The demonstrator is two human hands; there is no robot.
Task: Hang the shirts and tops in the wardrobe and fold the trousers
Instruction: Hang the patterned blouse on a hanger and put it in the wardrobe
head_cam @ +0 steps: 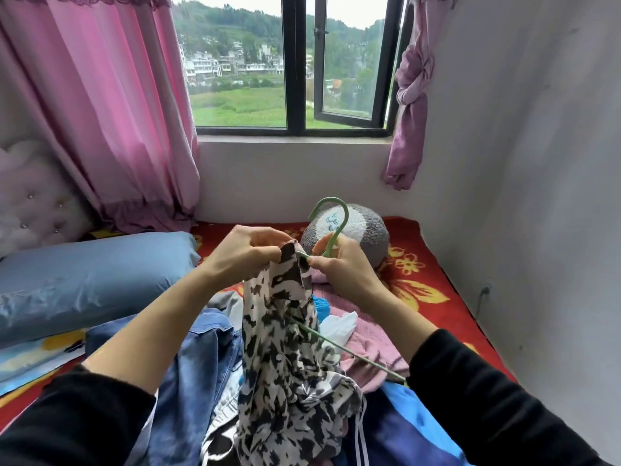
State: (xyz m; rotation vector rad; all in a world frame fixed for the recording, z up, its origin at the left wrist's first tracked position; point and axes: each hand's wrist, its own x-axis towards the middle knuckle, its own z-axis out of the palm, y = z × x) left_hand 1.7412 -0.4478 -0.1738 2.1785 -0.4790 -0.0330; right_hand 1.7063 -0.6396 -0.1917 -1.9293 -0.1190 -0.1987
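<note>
- Black-and-white patterned top point(285, 358) hangs in mid-air over the bed point(420, 274), held up at its upper edge between the two hands, with its lower part draping down onto a heap of clothes.
- Left hand point(250, 252) has its fingers curled and pinches the top's upper edge.
- Right hand point(342, 267) grips the neck of a green hanger point(336, 237), just below the hook, with the thumb and fingers closed round it.
- Hanger's hook stands up above the right hand; one thin arm of it runs down and to the right out of the top's fabric, so part of the hanger is inside the garment.
- Both forearms are bare, with black sleeves pushed up towards the elbows.
- Under the top lie a blue denim garment point(198, 364), a pink garment point(369, 344), a white piece point(339, 326) and a bright blue garment point(403, 422).
- A grey round plush cushion point(366, 237) sits on the red flowered bed cover behind the hands.
- A blue pillow point(94, 274) lies to the left, in front of a tufted headboard point(37, 196).
- Behind is a window point(295, 62) with one pane ajar, a pink curtain point(117, 112) on its left and a knotted curtain point(411, 95) on its right.
</note>
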